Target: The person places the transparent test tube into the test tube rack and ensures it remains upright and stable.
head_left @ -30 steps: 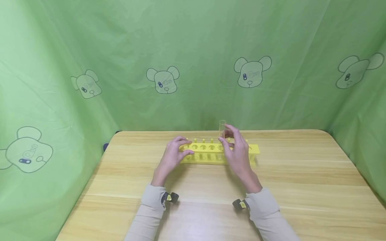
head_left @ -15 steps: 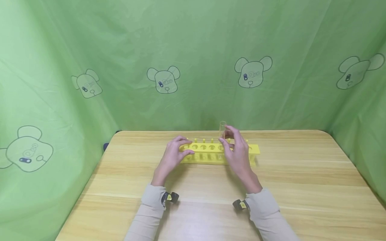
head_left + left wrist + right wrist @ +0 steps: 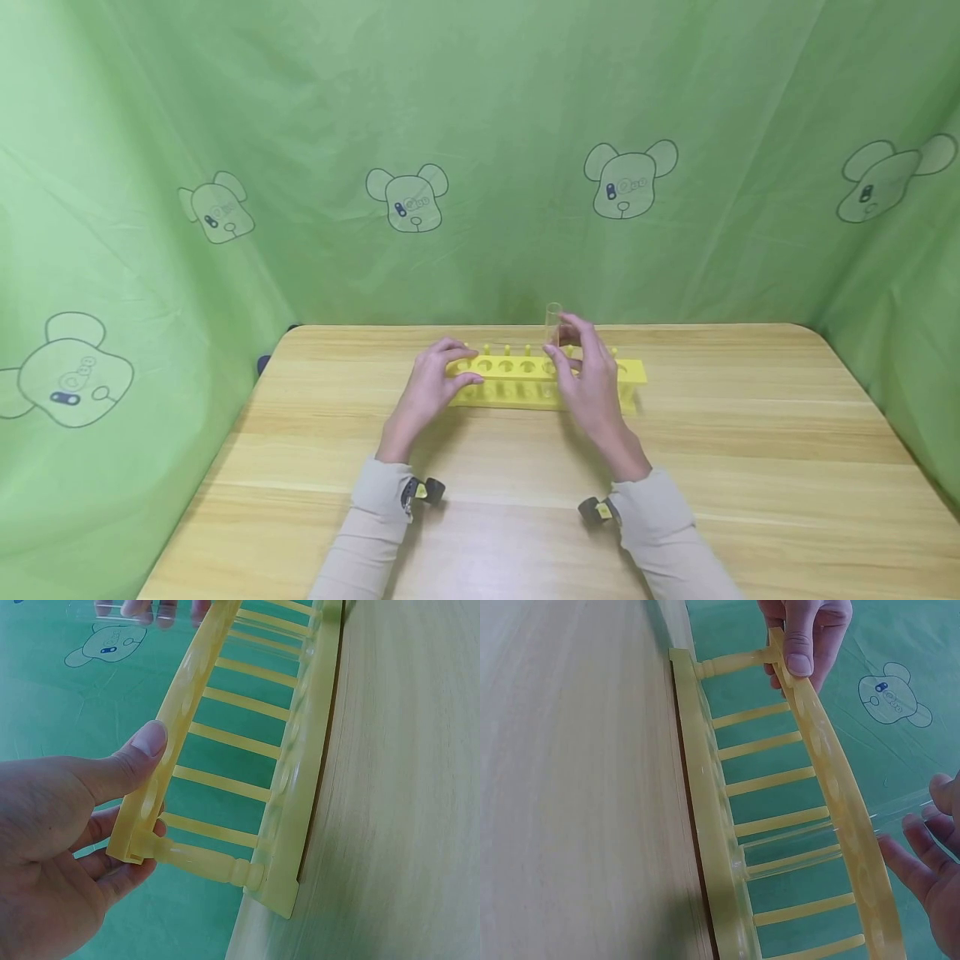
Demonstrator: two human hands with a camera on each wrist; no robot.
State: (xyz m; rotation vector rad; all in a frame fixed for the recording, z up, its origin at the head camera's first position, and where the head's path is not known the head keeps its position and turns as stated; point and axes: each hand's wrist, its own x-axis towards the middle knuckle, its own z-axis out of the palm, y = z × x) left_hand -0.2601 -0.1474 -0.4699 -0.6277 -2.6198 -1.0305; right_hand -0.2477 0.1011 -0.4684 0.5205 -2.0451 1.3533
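A yellow test tube rack (image 3: 495,377) stands on the table with a row of round holes and a row of pegs behind. My left hand (image 3: 429,382) grips its left end, thumb on the near edge of the top plate and fingers behind, as the left wrist view shows. A clear test tube (image 3: 552,323) stands upright in a hole right of the rack's middle. Its upper part is between the thumb and fingers of my right hand (image 3: 594,379), which hides some right-hand holes. In the right wrist view, the tube (image 3: 791,850) passes through the top plate toward the base.
The wood-grain table (image 3: 510,500) extends around the rack on all sides. Behind it and at both sides hangs a green curtain (image 3: 495,258) printed with bear heads. Each wrist wears a small black camera on a strap.
The test tube and my right hand's fingers have sunk very slightly. My left hand and the rack have stayed where they were.
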